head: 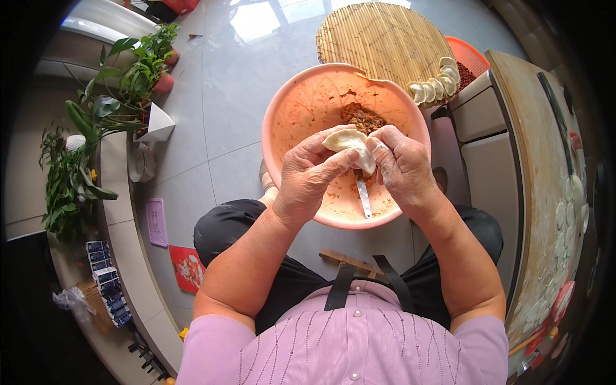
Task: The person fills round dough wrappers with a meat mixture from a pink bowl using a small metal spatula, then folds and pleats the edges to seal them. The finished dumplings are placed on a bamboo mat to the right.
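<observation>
Between my two hands is a folded dumpling (350,143) of pale dough, held above a large pink plastic basin (298,103). My left hand (313,168) grips its left side, thumb across the front. The fingers of my right hand (402,161) pinch its right edge; flour whitens them. Brown minced filling (362,117) is heaped at the far side of the basin, partly hidden behind my hands. A utensil with a flat metal handle (364,196) leans in the basin, its other end in the filling residue.
Several finished dumplings (437,88) line the near right edge of a round woven reed tray (380,36). An orange plastic basket (464,48) stands behind it. At right, a floured wooden board (539,192) bears flat dough wrappers (560,231). Potted plants (149,62) stand at left.
</observation>
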A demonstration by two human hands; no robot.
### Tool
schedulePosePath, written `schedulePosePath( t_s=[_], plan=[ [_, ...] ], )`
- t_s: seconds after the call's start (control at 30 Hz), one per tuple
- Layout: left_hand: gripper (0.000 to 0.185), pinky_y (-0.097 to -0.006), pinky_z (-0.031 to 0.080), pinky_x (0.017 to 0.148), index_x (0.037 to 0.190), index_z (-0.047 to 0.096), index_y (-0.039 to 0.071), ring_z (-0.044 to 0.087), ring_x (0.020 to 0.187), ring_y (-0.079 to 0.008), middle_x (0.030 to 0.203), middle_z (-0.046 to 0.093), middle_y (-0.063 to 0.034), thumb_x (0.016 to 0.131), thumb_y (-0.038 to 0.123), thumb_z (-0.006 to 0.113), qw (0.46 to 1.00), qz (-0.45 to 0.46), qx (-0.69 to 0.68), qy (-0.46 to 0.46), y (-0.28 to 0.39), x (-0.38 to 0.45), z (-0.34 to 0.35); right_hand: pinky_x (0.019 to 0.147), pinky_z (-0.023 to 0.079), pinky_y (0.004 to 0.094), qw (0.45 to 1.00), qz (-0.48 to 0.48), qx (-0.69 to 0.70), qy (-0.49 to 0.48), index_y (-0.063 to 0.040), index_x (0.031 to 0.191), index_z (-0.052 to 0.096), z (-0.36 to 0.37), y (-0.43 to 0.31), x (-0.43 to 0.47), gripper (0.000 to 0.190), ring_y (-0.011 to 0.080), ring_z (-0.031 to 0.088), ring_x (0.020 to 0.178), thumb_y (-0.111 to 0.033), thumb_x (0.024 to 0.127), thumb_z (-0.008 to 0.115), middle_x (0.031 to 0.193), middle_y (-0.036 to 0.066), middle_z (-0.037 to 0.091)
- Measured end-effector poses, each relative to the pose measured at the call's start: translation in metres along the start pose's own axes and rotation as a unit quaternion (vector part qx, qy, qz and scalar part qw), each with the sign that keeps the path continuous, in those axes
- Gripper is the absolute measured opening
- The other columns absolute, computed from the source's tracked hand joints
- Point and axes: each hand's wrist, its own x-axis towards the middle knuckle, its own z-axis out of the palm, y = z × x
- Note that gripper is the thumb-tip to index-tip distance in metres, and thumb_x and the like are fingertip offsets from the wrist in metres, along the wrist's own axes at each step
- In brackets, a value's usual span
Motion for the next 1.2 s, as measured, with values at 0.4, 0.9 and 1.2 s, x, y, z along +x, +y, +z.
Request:
schedulePosePath(
  t_s=[0.4, 0.9, 1.2],
  plan=[
    [0.036, -0.0298, 0.054, 0.090, 0.124, 0.054, -0.003, 0.065, 0.101, -0.0144, 0.112, 0.066, -0.0100, 0.092, 0.006, 0.068, 0.999, -0.026, -0.019, -0.026, 0.003, 0.000, -0.004, 0.067, 0.050, 0.0376, 0.998, -0.051, 0.022, 0.005, 0.000, 0.090, 0.060, 0.002, 0.003, 0.006, 0.004, 0.0309, 0.062, 0.072, -0.002, 0.088, 0.063, 0.080, 0.016, 0.060],
    [0.026, -0.0309, 0.056, 0.088, 0.116, 0.062, 0.001, 0.067, 0.097, -0.0153, 0.109, 0.067, -0.0077, 0.094, 0.013, 0.067, 0.989, -0.112, -0.097, -0.013, -0.002, -0.004, -0.017, 0.069, 0.050, 0.0382, 0.987, -0.138, -0.085, -0.004, 0.001, 0.088, 0.059, 0.001, 0.001, 0.008, 0.003, 0.0332, 0.062, 0.075, -0.001, 0.089, 0.061, 0.083, 0.017, 0.059],
    [0.028, -0.0294, 0.057, 0.086, 0.117, 0.062, -0.001, 0.067, 0.096, -0.0144, 0.108, 0.067, -0.0071, 0.097, 0.018, 0.065, 0.986, -0.139, -0.095, -0.007, -0.002, -0.008, -0.015, 0.068, 0.050, 0.0387, 0.981, -0.153, -0.116, -0.019, 0.000, 0.089, 0.059, 0.000, 0.001, 0.011, 0.005, 0.0332, 0.062, 0.076, -0.001, 0.087, 0.063, 0.082, 0.017, 0.060]
  ],
)
